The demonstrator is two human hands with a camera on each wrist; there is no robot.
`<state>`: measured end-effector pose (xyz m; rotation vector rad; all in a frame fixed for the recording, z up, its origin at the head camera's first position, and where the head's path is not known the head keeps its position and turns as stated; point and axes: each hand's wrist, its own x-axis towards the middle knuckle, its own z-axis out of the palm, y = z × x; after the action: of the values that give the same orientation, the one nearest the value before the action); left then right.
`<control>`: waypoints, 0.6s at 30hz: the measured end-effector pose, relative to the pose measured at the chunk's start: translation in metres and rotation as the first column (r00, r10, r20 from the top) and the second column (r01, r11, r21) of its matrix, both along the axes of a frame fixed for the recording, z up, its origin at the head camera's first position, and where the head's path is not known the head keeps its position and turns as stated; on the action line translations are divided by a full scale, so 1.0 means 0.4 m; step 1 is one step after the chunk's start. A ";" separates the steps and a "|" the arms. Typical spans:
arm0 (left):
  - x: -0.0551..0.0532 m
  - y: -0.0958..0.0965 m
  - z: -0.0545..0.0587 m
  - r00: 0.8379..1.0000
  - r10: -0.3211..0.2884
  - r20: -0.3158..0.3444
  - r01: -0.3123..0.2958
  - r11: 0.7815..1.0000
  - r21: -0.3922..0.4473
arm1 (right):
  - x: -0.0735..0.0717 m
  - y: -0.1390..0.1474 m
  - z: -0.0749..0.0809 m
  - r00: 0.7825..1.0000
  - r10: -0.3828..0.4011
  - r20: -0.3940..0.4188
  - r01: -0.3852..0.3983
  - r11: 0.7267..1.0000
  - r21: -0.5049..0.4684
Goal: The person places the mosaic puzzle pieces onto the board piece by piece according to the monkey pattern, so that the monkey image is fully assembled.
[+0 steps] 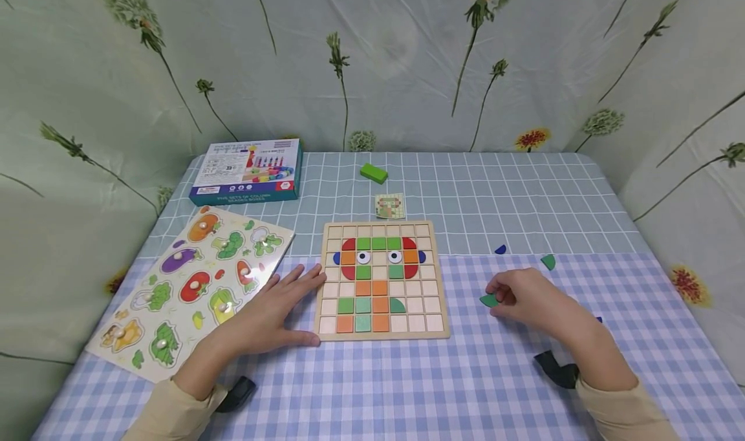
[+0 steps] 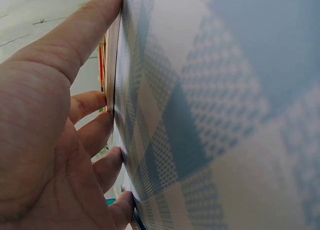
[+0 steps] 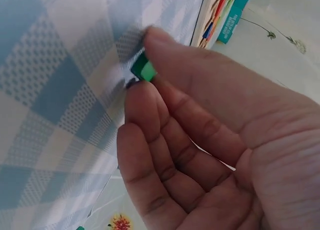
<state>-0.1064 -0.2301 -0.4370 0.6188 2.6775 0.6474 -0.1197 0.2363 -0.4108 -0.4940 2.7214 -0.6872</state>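
A square wooden grid board (image 1: 416, 305) lies mid-table, with red, green, orange and blue pieces and two eye pieces set in its cells. My left hand (image 1: 264, 315) rests at its left edge, fingers spread and nearly straight, thumb by the lower left corner; the left wrist view shows the fingertips along that edge. Off to the board's right, my right hand (image 1: 532, 302) pinches a green quarter-circle piece (image 1: 488, 301) between thumb and fingers, just over the cloth. The right wrist view shows the green piece (image 3: 144, 68) at the fingertips.
A vegetable peg puzzle (image 1: 192, 311) lies under the left forearm. Behind it is a boxed bead set (image 1: 247, 172). A small pattern card (image 1: 390, 206) and a green block (image 1: 374, 173) sit beyond the board. Loose blue (image 1: 500, 249) and green (image 1: 548, 262) pieces lie at right.
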 end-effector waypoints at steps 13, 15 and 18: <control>0.003 0.000 0.005 1.000 -0.012 -0.006 0.012 1.000 0.007 | -0.006 -0.019 0.001 0.997 0.048 -0.061 -0.047 0.999 0.023; 0.002 0.000 0.003 1.000 -0.010 -0.005 0.010 1.000 0.007 | -0.007 -0.037 0.006 0.996 0.064 -0.069 -0.063 0.998 0.011; 0.000 -0.001 0.000 1.000 -0.009 -0.006 0.009 1.000 0.006 | -0.013 -0.077 0.018 0.994 0.088 -0.066 -0.089 0.996 -0.012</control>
<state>-0.1064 -0.2306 -0.4368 0.6355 2.6774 0.6523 -0.1249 0.2056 -0.4035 -0.6478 2.7370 -0.6800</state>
